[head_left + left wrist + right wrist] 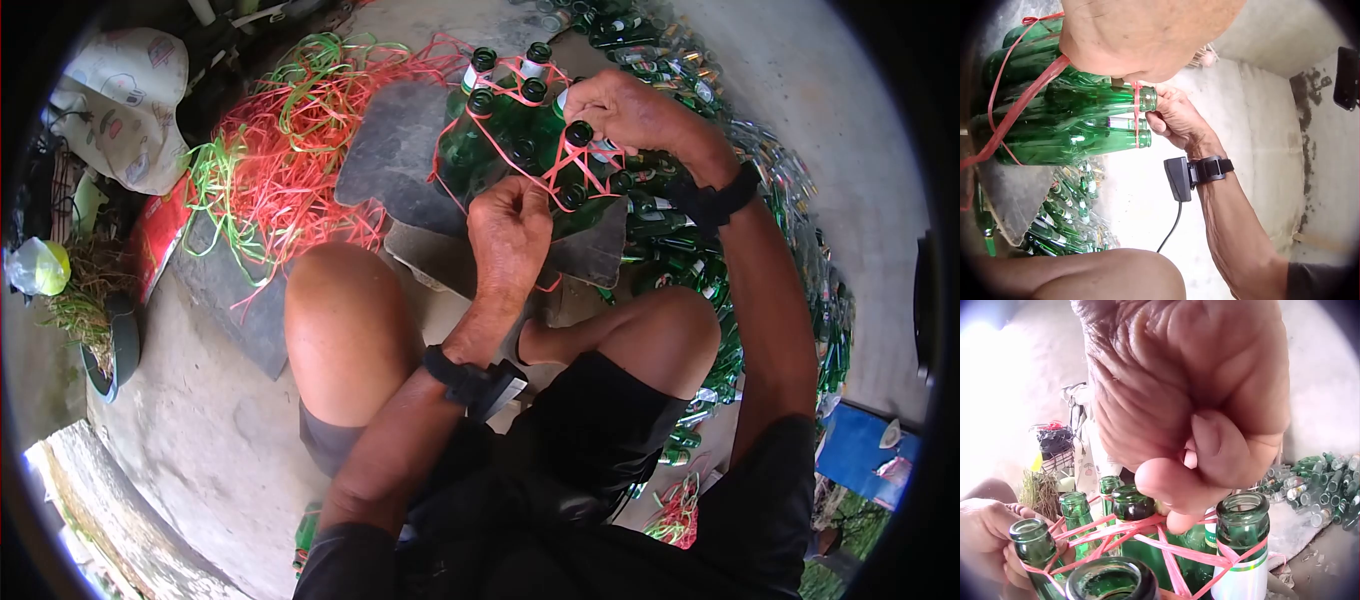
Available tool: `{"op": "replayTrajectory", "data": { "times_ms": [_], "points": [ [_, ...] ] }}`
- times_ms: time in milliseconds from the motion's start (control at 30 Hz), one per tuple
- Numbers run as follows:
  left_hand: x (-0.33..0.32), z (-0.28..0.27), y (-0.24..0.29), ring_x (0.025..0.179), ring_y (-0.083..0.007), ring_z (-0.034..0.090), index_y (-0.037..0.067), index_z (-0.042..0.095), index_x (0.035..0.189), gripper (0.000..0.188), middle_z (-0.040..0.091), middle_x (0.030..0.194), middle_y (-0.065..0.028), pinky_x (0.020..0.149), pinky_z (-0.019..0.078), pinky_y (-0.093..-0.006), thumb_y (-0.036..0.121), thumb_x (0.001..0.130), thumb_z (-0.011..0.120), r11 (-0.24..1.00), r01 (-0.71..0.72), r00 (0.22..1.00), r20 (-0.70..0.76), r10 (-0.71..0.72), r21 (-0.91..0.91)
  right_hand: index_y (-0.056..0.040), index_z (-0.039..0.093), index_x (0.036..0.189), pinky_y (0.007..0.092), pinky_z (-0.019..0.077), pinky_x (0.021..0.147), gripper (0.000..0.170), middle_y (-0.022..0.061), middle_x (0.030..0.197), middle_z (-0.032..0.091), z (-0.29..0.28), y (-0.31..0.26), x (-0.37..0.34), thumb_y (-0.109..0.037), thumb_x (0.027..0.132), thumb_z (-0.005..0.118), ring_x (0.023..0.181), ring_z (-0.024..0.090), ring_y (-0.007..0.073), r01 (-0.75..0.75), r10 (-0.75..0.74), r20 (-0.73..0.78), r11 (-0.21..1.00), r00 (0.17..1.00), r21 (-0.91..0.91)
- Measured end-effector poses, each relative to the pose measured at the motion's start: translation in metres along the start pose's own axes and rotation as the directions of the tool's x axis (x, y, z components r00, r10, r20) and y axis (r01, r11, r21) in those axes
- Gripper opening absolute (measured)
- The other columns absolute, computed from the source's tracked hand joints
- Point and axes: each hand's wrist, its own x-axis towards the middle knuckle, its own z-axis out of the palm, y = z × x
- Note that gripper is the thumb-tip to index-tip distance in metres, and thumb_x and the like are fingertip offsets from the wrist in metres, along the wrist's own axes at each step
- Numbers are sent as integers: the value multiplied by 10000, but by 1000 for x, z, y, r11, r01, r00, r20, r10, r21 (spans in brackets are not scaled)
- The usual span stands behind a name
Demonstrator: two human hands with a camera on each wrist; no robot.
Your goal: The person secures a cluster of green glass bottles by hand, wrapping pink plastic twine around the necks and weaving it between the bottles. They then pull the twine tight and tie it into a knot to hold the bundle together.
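Several green glass bottles [465, 150] stand upright in a bundle, with pink-red plastic ribbon [1175, 569] criss-crossing between their necks. My left hand [510, 228] is on the near side of the bundle, fingers curled, pinching the ribbon; in the left wrist view a red strand [1025, 103] runs across the bottle sides up to this hand [1147, 37]. On the far right side, my right hand [628, 112] is above the bottle necks. Its thumb and fingers [1172, 487] pinch the ribbon beside a bottle mouth [1134, 499], and a bit of pink shows between them.
Under the bundle lies a dark slab [385, 150]. A tangled heap of red and green ribbon [290, 150] is to its left. Loose bottles [690, 215] pile up along the right. A plant pot [120, 350] stands far left, and my bent knees [345, 310] frame the near side.
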Motion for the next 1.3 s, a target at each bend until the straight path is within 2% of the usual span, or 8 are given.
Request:
{"op": "replayTrajectory", "data": {
  "times_ms": [100,233,467,533,633,733,833,1300],
  "points": [
    [-3,1,-1,649,-18,423,-18,760,891,219,533,695,90,555,342,-264,141,999,655,996,-47,999,-9,46,-71,15,694,982,312,437,470,136,65,711,627,-4,-1,4,-54,938,586,532,570,116,-31,33,63,999,997,-24],
    [-3,-6,6,657,-18,426,-14,771,890,208,537,707,91,568,348,-258,138,989,669,993,32,999,37,-28,-111,44,687,1025,306,459,488,181,104,749,662,-14,-20,2,-74,953,572,564,598,120,-70,81,175,995,981,-69],
    [0,-20,9,664,-29,478,-6,815,945,182,625,730,68,599,386,-248,124,970,691,993,63,998,13,-62,-100,8,717,954,363,474,520,174,102,713,655,-1,4,0,-73,911,569,548,606,156,-69,70,36,997,997,-37],
    [0,-23,9,670,-33,494,-8,819,955,183,642,738,63,604,396,-249,122,969,691,990,85,996,19,-84,-109,7,697,949,390,494,568,162,135,724,645,5,6,-9,-105,953,581,603,630,172,168,-193,-152,972,969,-161],
    [1,-25,8,695,-38,525,-15,821,976,186,659,754,58,622,420,-248,119,969,692,996,50,999,21,-48,-78,9,661,922,414,513,626,144,166,715,616,28,-12,-39,-134,943,653,625,644,247,118,-233,-457,957,858,-266],
    [6,-27,5,716,-40,547,-14,823,979,185,666,763,54,638,438,-247,110,969,687,998,17,999,34,-15,-58,-13,663,910,436,532,688,165,163,768,641,55,-51,-65,-155,879,740,714,672,331,-31,64,-339,994,939,104],
    [9,-29,7,707,-38,550,-13,824,973,188,686,769,45,636,444,-244,110,977,682,1000,-9,999,38,10,-3,-46,685,940,476,547,710,247,131,944,673,88,-57,-79,-168,783,831,836,685,379,86,-178,-508,976,843,-200],
    [18,-42,11,672,-72,600,-53,776,945,176,703,674,-119,633,521,-335,109,957,707,951,-251,968,80,240,180,-18,643,924,510,542,756,214,153,968,638,99,-45,-75,-84,772,778,894,666,411,127,-202,-536,977,820,-174]
  ]
}}
